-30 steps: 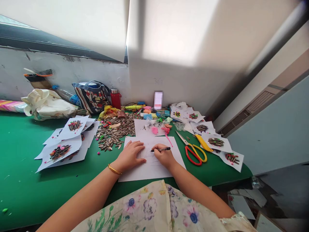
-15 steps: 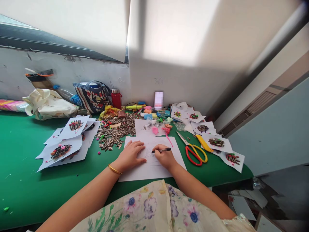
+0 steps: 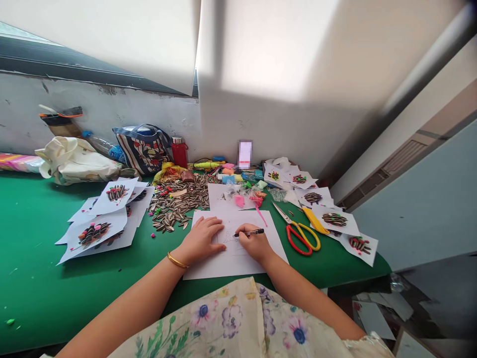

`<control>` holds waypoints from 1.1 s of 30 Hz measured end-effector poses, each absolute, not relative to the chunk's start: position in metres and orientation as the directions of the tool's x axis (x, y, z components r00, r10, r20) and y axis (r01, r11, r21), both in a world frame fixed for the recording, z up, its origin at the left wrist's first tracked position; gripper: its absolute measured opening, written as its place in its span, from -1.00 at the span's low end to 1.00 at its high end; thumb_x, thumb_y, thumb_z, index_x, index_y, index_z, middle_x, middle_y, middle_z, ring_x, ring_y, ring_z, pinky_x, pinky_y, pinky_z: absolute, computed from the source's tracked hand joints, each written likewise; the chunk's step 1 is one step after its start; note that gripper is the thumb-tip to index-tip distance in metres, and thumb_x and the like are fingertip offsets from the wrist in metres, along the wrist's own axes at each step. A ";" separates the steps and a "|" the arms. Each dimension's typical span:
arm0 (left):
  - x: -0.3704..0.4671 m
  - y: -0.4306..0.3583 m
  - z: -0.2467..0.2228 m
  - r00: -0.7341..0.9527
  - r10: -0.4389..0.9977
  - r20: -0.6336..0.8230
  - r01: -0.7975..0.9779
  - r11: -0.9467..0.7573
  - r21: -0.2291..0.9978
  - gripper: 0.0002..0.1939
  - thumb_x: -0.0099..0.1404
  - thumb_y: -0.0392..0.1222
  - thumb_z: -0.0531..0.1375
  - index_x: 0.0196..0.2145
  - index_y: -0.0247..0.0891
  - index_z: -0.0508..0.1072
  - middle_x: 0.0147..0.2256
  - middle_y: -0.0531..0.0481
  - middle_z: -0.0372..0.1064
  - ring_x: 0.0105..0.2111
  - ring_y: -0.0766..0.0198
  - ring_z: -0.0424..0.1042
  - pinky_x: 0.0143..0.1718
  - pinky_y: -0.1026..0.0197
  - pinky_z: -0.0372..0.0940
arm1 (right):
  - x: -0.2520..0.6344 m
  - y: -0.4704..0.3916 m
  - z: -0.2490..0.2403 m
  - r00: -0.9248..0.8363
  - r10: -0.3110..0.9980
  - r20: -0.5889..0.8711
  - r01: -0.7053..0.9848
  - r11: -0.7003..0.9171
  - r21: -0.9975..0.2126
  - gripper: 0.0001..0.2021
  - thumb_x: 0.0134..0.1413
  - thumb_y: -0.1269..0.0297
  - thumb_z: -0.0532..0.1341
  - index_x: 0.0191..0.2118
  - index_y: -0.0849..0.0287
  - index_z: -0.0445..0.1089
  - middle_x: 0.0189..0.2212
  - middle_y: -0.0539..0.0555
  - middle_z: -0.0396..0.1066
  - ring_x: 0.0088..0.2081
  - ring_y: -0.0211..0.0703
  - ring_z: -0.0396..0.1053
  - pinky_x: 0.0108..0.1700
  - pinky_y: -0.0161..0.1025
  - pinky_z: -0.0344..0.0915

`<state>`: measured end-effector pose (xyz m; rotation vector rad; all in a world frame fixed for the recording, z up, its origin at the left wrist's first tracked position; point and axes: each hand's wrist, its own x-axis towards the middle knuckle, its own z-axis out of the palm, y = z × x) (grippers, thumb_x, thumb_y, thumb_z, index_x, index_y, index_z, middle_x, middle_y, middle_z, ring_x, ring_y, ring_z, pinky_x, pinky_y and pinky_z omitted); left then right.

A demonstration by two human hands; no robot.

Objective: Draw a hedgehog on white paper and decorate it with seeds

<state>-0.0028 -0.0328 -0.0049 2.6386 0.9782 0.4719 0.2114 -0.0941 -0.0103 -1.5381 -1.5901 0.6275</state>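
A white sheet of paper (image 3: 219,266) lies in front of me on the green table, with a faint line drawing in its middle. My left hand (image 3: 204,240) rests flat on the sheet's left side, fingers stretched out. In my right hand (image 3: 255,243) is a black pen (image 3: 257,232), its tip touching the paper by the drawing. Just beyond lies a second sheet (image 3: 216,191) with pink clay (image 3: 239,201) and scraps on it. Right of the paper, scissors (image 3: 298,233) with red and yellow handles lie spread.
Sunflower seeds (image 3: 182,201) are heaped at the back left. Papers bearing seed figures lie in a left pile (image 3: 119,214) and along the right edge (image 3: 337,219). A yellow-handled tool (image 3: 315,221) sits by the scissors. Bags (image 3: 143,149), a red bottle (image 3: 179,154) and a phone (image 3: 245,155) stand behind.
Almost nothing differs. Both hands keep their places on the paper, and the pen stays at the drawing.
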 end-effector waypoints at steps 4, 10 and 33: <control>-0.003 -0.032 -0.007 0.717 0.668 0.202 0.574 -0.729 0.372 -0.36 0.11 0.13 0.32 0.11 -0.12 0.39 0.17 -0.14 0.29 0.23 -0.06 0.17 0.30 -0.21 -0.12 | 0.213 -0.095 -0.010 0.074 0.970 0.231 0.546 0.154 -0.824 -0.79 -0.02 0.43 0.09 -0.41 0.11 0.48 -0.39 0.01 0.51 -0.29 -0.13 0.43 -0.16 -0.22 0.34; -0.003 -0.031 -0.008 0.719 0.664 0.206 0.574 -0.734 0.363 -0.35 0.11 0.13 0.32 0.11 -0.13 0.39 0.17 -0.15 0.29 0.23 -0.06 0.17 0.29 -0.21 -0.11 | 0.212 -0.096 -0.012 0.073 0.974 0.215 0.550 0.140 -0.823 -0.79 -0.04 0.43 0.10 -0.40 0.10 0.48 -0.38 0.00 0.52 -0.28 -0.13 0.43 -0.17 -0.22 0.33; -0.002 -0.032 -0.006 0.712 0.672 0.204 0.574 -0.724 0.383 -0.35 0.10 0.14 0.33 0.11 -0.12 0.39 0.16 -0.14 0.30 0.22 -0.05 0.18 0.30 -0.19 -0.11 | 0.213 -0.099 -0.010 0.079 0.978 0.195 0.587 0.112 -0.802 -0.80 -0.05 0.44 0.08 -0.45 0.11 0.45 -0.42 0.00 0.49 -0.32 -0.14 0.41 -0.23 -0.25 0.31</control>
